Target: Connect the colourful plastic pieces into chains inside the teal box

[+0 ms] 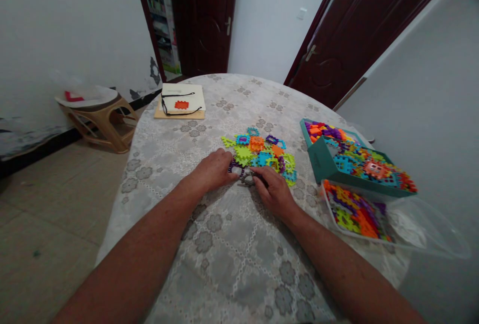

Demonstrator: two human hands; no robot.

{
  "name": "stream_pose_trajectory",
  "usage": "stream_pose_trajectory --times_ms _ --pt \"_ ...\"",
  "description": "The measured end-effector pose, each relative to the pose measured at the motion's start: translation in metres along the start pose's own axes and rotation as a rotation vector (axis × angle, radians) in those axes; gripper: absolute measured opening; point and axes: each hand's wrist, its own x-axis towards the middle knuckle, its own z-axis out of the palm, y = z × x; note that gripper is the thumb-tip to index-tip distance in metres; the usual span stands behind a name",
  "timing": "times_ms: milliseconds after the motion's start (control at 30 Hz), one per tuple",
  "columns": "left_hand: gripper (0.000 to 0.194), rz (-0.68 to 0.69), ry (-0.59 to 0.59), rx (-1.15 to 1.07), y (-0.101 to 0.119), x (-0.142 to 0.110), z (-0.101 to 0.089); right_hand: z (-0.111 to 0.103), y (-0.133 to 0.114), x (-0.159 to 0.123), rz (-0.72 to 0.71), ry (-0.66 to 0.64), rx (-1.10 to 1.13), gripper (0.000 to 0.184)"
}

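Note:
My left hand [215, 170] is closed at the near left edge of a pile of plastic building pieces, its fingers on a dark purple toothed frame piece [234, 162]. From the other side, my right hand [276, 193] pinches a dark grey openwork piece [247, 180]. The grey piece meets the purple one between my hands; I cannot tell whether they are joined. Just beyond lie a lime green gear-like piece [243, 155], an orange square piece [257, 144] and a blue piece [263, 158]. My fingers hide parts of both held pieces.
To the right stand a teal box [321, 160] of colourful pieces, its lid [306, 133] holding more, and a clear plastic tub [333, 219]. Back left, black glasses [163, 107] and an orange piece [181, 105] lie on a notebook [192, 93]. A stool [108, 119] stands beyond the table's left edge.

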Motion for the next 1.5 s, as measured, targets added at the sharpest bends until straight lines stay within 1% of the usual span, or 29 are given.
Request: stream_pose_trajectory --times_ms 167,233,300,433,600,700,800,933,1033,1100,1167,1233,1300,1367,1400,1500 --pt "0.034 -0.041 -0.041 0.036 0.001 0.002 0.0 0.0 0.001 0.0 -0.005 0.005 0.0 0.028" --pt "0.034 -0.046 -0.05 -0.003 -0.002 0.003 0.0 0.0 0.002 0.0 -0.02 0.003 0.0 0.028" --pt "0.031 -0.035 -0.071 -0.066 -0.005 0.003 -0.002 0.0 0.003 0.0 -0.041 0.007 0.005 0.028" --pt "0.015 0.067 -0.141 -0.189 -0.006 0.0 -0.009 0.0 0.002 0.001 -0.064 0.025 0.012 0.028" --pt "0.015 0.214 -0.226 -0.276 0.005 -0.004 -0.016 0.0 0.002 0.001 -0.073 0.03 -0.003 0.028" --pt "0.012 0.263 -0.226 -0.306 0.009 -0.005 -0.016 0.0 0.003 0.0 -0.043 0.017 -0.019 0.028" --pt "0.013 0.26 -0.226 -0.347 0.01 -0.005 -0.017 -0.001 0.003 -0.001 -0.025 0.018 -0.031 0.029" --pt "0.024 0.214 -0.248 -0.379 0.009 -0.004 -0.015 0.001 0.0 0.0 -0.031 0.028 -0.032 0.029" --pt "0.025 0.211 -0.26 -0.364 0.007 -0.003 -0.012 -0.001 -0.003 0.0 -0.049 0.035 -0.018 0.028" --pt "0.026 0.218 -0.253 -0.33 0.006 -0.002 -0.01 -0.006 -0.003 0.002 -0.042 0.076 -0.039 0.026" --pt "0.026 0.21 -0.227 -0.304 0.006 -0.002 -0.01 -0.015 -0.001 0.004 0.004 0.171 -0.121 0.027" --pt "0.025 0.199 -0.183 -0.3 0.007 -0.002 -0.01 -0.026 0.005 0.006 0.079 0.268 -0.247 0.032" --pt "0.026 0.213 -0.134 -0.31 0.01 -0.001 -0.01 -0.035 0.016 0.006 0.16 0.31 -0.375 0.041" --pt "0.029 0.252 -0.108 -0.327 0.013 0.0 -0.008 -0.04 0.027 0.005 0.241 0.285 -0.457 0.047" --pt "0.031 0.273 -0.106 -0.336 0.014 0.001 -0.007 -0.04 0.033 0.004 0.279 0.255 -0.476 0.046" --pt "0.034 0.325 -0.117 -0.346 0.015 0.003 0.001 -0.04 0.043 0.004 0.363 0.173 -0.461 0.03"
